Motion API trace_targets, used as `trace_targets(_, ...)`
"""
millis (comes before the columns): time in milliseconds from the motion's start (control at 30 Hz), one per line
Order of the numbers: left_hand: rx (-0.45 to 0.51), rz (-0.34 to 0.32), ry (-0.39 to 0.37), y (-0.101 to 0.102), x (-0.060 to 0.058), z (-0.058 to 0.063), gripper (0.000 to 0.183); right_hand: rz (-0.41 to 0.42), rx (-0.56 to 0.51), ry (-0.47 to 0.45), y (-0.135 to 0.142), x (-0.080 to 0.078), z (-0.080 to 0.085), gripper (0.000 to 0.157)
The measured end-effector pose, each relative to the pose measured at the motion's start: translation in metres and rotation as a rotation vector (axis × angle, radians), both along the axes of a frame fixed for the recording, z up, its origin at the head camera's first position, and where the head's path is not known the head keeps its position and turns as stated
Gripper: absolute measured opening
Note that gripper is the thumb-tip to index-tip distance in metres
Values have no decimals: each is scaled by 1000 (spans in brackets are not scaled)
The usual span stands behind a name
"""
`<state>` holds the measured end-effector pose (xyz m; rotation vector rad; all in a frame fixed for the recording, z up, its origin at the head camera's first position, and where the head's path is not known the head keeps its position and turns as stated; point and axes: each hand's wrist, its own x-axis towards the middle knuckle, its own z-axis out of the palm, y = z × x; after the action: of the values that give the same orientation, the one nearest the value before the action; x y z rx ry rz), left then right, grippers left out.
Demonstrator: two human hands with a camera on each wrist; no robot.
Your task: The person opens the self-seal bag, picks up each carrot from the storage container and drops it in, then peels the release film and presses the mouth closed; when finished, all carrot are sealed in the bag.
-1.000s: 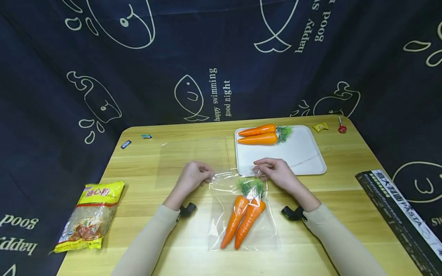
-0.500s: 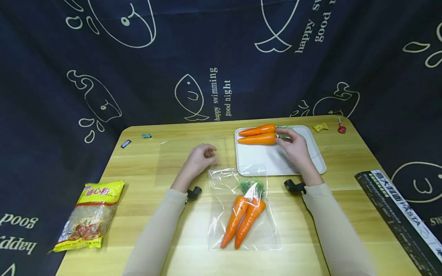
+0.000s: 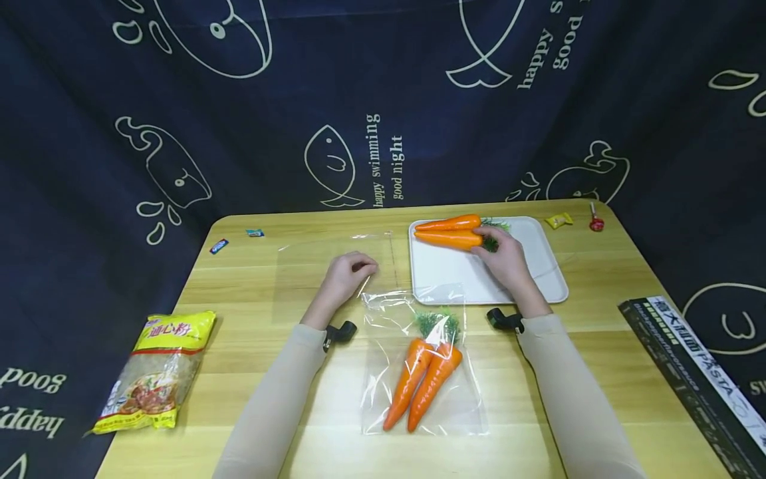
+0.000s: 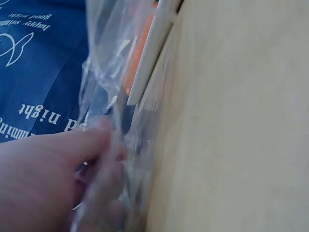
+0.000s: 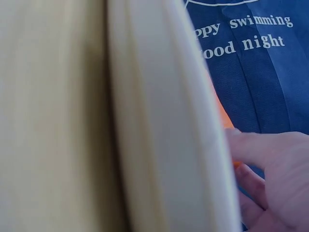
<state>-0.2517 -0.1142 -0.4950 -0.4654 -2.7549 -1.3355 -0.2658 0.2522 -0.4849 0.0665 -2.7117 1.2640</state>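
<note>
In the head view, my right hand (image 3: 505,259) grips the nearer of two orange carrots (image 3: 449,239) by its leafy end, over the white tray (image 3: 467,283). The farther carrot (image 3: 449,223) lies alongside it. My left hand (image 3: 346,278) pinches the edge of a clear plastic bag (image 3: 311,273) spread on the table; the left wrist view shows crinkled plastic (image 4: 104,67) at the thumb and fingers. Between my forearms, a second clear bag (image 3: 374,399) lies flat with two carrots (image 3: 421,382) inside, their green tops toward its mouth.
A yellow pasta bag (image 3: 158,372) lies at the left, a long black pasta box (image 3: 688,379) at the right. Small wrapped candies (image 3: 219,246) sit at the back left. A yellow candy (image 3: 559,220) and a red lollipop (image 3: 596,224) lie at the back right.
Both hands have let go of the filled bag. My right hand has moved to the tray and taken hold of the nearer carrot; my left has moved up to the other clear bag.
</note>
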Motion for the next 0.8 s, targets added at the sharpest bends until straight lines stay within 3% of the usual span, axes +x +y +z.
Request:
trace_targets(133,124,70,39,-3,4,3,14,1,52,18,0,2,-1,42)
trace_targets(267,266,133,128,-5,7,7,12,15,81,63,0,4,2,43)
trace_targets(433,335,153,229,-6,6,8,12,73,79,186,-7,13,25,43)
trace_targets(600,361,139,263,-4,6,12,14,180,125,204,-40,23,55,43)
trace_targets(800,371,128,266,-3,9,12,12,296,202,153,-97,9,52,40)
